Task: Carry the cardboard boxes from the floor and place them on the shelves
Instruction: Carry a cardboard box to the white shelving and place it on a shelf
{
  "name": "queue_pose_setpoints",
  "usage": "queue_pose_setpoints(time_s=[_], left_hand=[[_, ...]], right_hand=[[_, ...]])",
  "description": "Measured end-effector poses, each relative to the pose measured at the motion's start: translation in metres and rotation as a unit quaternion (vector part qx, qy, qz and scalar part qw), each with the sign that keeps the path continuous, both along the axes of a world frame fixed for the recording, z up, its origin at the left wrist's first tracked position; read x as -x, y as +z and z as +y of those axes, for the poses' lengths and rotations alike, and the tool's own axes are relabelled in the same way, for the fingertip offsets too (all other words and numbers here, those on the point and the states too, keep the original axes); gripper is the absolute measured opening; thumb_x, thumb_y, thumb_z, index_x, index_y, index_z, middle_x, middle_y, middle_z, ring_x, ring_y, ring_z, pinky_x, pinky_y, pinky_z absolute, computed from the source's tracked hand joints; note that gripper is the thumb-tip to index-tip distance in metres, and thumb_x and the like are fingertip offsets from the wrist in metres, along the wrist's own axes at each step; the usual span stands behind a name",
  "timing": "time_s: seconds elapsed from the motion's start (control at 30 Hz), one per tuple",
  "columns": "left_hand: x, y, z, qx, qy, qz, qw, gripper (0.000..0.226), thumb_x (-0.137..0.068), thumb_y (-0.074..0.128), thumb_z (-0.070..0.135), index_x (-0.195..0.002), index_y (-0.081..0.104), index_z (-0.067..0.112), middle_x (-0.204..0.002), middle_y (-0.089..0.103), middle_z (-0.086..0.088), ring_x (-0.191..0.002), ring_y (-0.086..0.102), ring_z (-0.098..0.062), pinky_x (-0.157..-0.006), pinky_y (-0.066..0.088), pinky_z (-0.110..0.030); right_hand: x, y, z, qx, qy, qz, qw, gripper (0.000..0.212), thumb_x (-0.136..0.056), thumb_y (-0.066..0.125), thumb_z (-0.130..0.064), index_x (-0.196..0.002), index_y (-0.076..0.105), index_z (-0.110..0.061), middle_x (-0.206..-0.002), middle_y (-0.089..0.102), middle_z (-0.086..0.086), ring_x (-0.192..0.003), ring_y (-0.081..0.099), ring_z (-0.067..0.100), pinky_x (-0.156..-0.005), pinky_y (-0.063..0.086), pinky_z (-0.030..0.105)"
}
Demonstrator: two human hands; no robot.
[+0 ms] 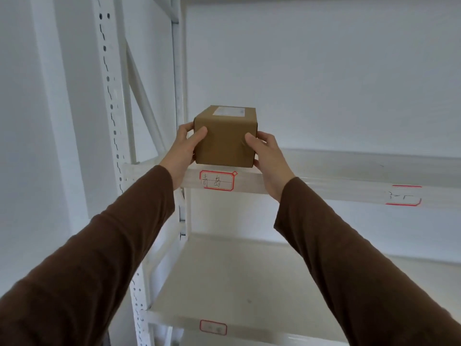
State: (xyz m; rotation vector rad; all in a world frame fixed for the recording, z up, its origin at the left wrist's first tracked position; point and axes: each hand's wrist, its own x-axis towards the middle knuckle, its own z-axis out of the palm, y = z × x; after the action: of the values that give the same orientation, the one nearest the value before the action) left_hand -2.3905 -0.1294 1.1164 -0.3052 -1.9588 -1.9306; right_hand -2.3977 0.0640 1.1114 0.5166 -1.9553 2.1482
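Note:
A small brown cardboard box with a white label on its top sits at the front left edge of the upper white shelf. My left hand grips its left side, thumb on the front face. My right hand grips its right side the same way. Both arms wear brown sleeves and reach up and forward. The box's underside appears to rest on the shelf board, just above a red-bordered label with handwriting.
A lower white shelf lies below, with a red-bordered label on its front edge. Another red-bordered label is on the upper shelf's edge to the right. A perforated white upright stands at the left, white wall behind.

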Motion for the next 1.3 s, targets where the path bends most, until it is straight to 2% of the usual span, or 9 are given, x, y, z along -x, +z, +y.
queue_pose_setpoints(time_s=[0.17, 0.4, 0.53, 0.6, 0.73, 0.87, 1.03, 1.17, 1.3], left_hand=[[0.045, 0.003, -0.014, -0.001, -0.038, -0.045, 0.998, 0.054, -0.102, 0.053, 0.047, -0.148, 0.037, 0.026, -0.123, 0.059, 0.008, -0.114, 0.060, -0.012, -0.105, 0.048, -0.035], [0.064, 0.004, -0.017, 0.011, -0.057, -0.074, 0.996, 0.050, -0.101, 0.055, 0.046, -0.144, 0.040, 0.025, -0.122, 0.064, 0.001, -0.115, 0.064, -0.021, -0.098, 0.054, -0.036], [0.064, 0.004, -0.018, 0.017, -0.056, -0.082, 0.995, 0.056, -0.100, 0.057, 0.046, -0.149, 0.037, 0.025, -0.131, 0.062, 0.000, -0.122, 0.063, -0.022, -0.104, 0.052, -0.041], [0.062, 0.003, -0.019, 0.027, -0.043, -0.085, 0.995, 0.064, -0.099, 0.058, 0.049, -0.153, 0.033, 0.026, -0.148, 0.052, -0.004, -0.135, 0.054, -0.024, -0.114, 0.043, -0.043], [0.050, -0.001, -0.022, 0.051, 0.065, -0.059, 0.995, 0.072, -0.093, 0.057, 0.060, -0.155, 0.030, 0.036, -0.165, 0.033, -0.001, -0.150, 0.034, -0.029, -0.116, 0.033, -0.040], [0.016, -0.015, -0.030, 0.044, 0.142, 0.010, 0.989, 0.068, -0.087, 0.059, 0.061, -0.148, 0.043, 0.037, -0.160, 0.041, 0.006, -0.144, 0.043, -0.017, -0.122, 0.031, -0.042], [-0.054, -0.051, -0.035, 0.025, 0.232, 0.028, 0.972, 0.047, -0.096, 0.061, 0.042, -0.141, 0.054, 0.029, -0.148, 0.054, 0.006, -0.134, 0.052, -0.011, -0.113, 0.039, -0.032], [-0.134, -0.089, -0.039, 0.009, 0.365, 0.016, 0.931, 0.030, -0.098, 0.061, 0.028, -0.127, 0.066, 0.020, -0.128, 0.068, 0.006, -0.120, 0.062, -0.009, -0.108, 0.047, -0.032], [-0.234, -0.130, -0.024, -0.046, 0.473, -0.010, 0.880, 0.017, -0.097, 0.062, 0.020, -0.112, 0.070, 0.022, -0.122, 0.072, -0.001, -0.110, 0.063, -0.013, -0.110, 0.046, -0.044]], right_hand=[[0.029, 0.005, -0.012, -0.027, -0.014, -0.025, 0.999, 0.055, -0.101, 0.062, -0.035, -0.149, 0.045, -0.013, -0.139, 0.062, 0.003, -0.106, 0.063, 0.007, -0.085, 0.051, 0.022], [0.041, 0.007, -0.011, -0.056, -0.003, -0.041, 0.998, 0.046, -0.101, 0.063, -0.034, -0.141, 0.057, -0.013, -0.123, 0.073, 0.000, -0.103, 0.070, 0.010, -0.108, 0.053, 0.039], [0.036, 0.009, -0.010, -0.050, 0.009, -0.052, 0.997, 0.044, -0.101, 0.062, -0.032, -0.140, 0.059, -0.010, -0.117, 0.074, -0.003, -0.096, 0.069, 0.006, -0.092, 0.057, 0.027], [0.032, 0.009, -0.010, -0.059, 0.005, -0.058, 0.997, 0.055, -0.101, 0.062, -0.034, -0.149, 0.051, -0.007, -0.128, 0.069, -0.004, -0.107, 0.065, 0.006, -0.089, 0.048, 0.016], [0.025, 0.004, -0.012, -0.052, -0.063, -0.007, 0.997, 0.081, -0.100, 0.061, -0.039, -0.167, 0.020, -0.020, -0.164, 0.035, -0.006, -0.150, 0.034, 0.013, -0.111, 0.028, 0.028], [0.013, -0.017, -0.024, -0.032, -0.109, 0.165, 0.980, 0.065, -0.098, 0.058, -0.034, -0.159, 0.036, -0.032, -0.162, 0.033, -0.006, -0.155, 0.028, 0.020, -0.124, 0.034, 0.044], [-0.012, -0.042, -0.055, -0.013, -0.002, 0.258, 0.966, 0.037, -0.097, 0.059, -0.022, -0.133, 0.058, -0.029, -0.139, 0.053, -0.013, -0.134, 0.050, 0.017, -0.110, 0.046, 0.036], [-0.044, -0.071, -0.078, -0.068, 0.192, 0.167, 0.965, 0.027, -0.100, 0.060, -0.020, -0.127, 0.065, -0.021, -0.136, 0.061, -0.007, -0.124, 0.055, 0.008, -0.089, 0.042, 0.011], [-0.100, -0.111, -0.092, -0.120, 0.367, 0.101, 0.917, 0.020, -0.102, 0.061, -0.023, -0.119, 0.070, -0.022, -0.123, 0.068, -0.011, -0.112, 0.062, 0.004, -0.092, 0.045, 0.017]])
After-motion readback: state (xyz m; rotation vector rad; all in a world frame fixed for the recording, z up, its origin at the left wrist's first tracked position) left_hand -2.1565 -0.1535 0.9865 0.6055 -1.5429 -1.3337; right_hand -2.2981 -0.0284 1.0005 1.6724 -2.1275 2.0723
